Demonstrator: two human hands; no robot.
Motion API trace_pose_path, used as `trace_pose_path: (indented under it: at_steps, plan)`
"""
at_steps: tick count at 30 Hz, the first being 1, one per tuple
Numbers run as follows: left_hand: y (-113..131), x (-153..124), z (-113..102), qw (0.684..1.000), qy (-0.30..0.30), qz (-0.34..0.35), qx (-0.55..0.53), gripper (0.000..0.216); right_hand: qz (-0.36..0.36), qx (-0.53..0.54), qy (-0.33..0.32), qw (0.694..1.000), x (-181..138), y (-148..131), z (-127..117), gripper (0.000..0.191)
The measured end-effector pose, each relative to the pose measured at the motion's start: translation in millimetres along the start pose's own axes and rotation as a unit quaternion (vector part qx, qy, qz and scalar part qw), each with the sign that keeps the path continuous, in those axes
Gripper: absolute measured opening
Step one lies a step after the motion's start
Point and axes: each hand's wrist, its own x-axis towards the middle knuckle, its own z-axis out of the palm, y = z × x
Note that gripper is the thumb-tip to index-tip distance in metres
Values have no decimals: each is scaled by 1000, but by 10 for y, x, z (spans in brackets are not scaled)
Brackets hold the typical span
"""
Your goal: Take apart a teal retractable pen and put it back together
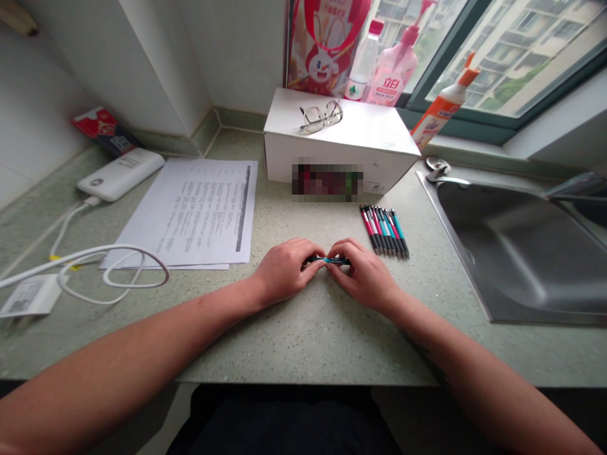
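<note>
Between my two hands, just above the countertop (303, 335), a black and teal pen (325, 260) lies crosswise. My left hand (287, 266) is closed on its left part, and my right hand (363, 272) is closed on its right part. The fingertips of both hands almost meet at the pen's middle, and the fingers cover much of it. Right of my right hand, a row of several pens (384, 232) in red, white and teal with black grips lies side by side on the counter.
A white box (341, 139) with eyeglasses (322, 117) on top stands behind my hands. Printed sheets (190, 215), a white power bank (121, 174), a looping cable (135, 248) and a charger (33, 295) lie left. A metal sink (531, 253) is at right. Bottles (391, 72) stand by the window.
</note>
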Motion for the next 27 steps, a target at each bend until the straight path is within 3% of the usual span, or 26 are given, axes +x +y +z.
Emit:
trace_pose_path:
  at_steps: [27]
  plan:
    - [12,-2,-11,1000,0,2,4,13,1,-1,-7,1000,2,-23,-18,7]
